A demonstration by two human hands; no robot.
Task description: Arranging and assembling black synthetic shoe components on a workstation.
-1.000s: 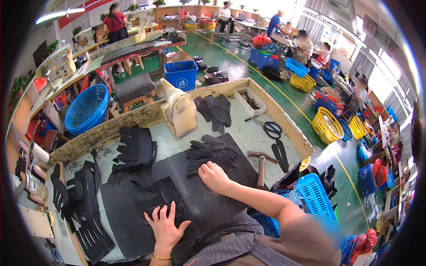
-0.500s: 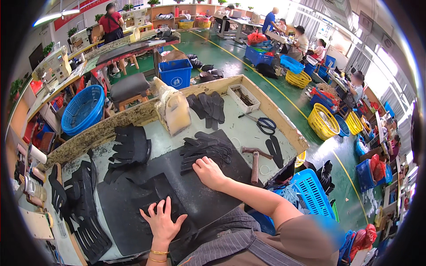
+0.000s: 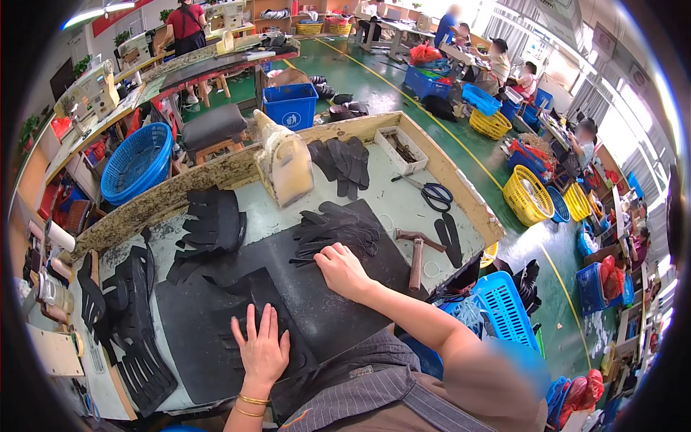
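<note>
My left hand [image 3: 262,354] lies flat, fingers stretched out, on a black piece [image 3: 263,294] with slits, which rests on a dark work mat [image 3: 188,338]. My right hand [image 3: 345,272] has its fingers bent and close together at the near edge of a pile of black strips [image 3: 338,229]. Its fingertips point down, and what they pinch, if anything, is hidden. Beyond the mat's left part sits a stack of slitted black pieces [image 3: 214,223]. More long slitted black pieces [image 3: 134,317] lie at the far left.
A hammer [image 3: 417,263], scissors [image 3: 434,194] and two dark narrow pieces [image 3: 449,239] lie right of the mat. Behind stand a yellowish container [image 3: 291,173], more black pieces [image 3: 348,163] and a white box [image 3: 402,150]. A wooden rim [image 3: 461,189] edges the table; a blue basket [image 3: 508,306] stands right.
My left hand has flattened, with fingers straighter and its thumb drawn in. My right hand stays by the strip pile with its fingers more bent. The view has shifted slightly.
</note>
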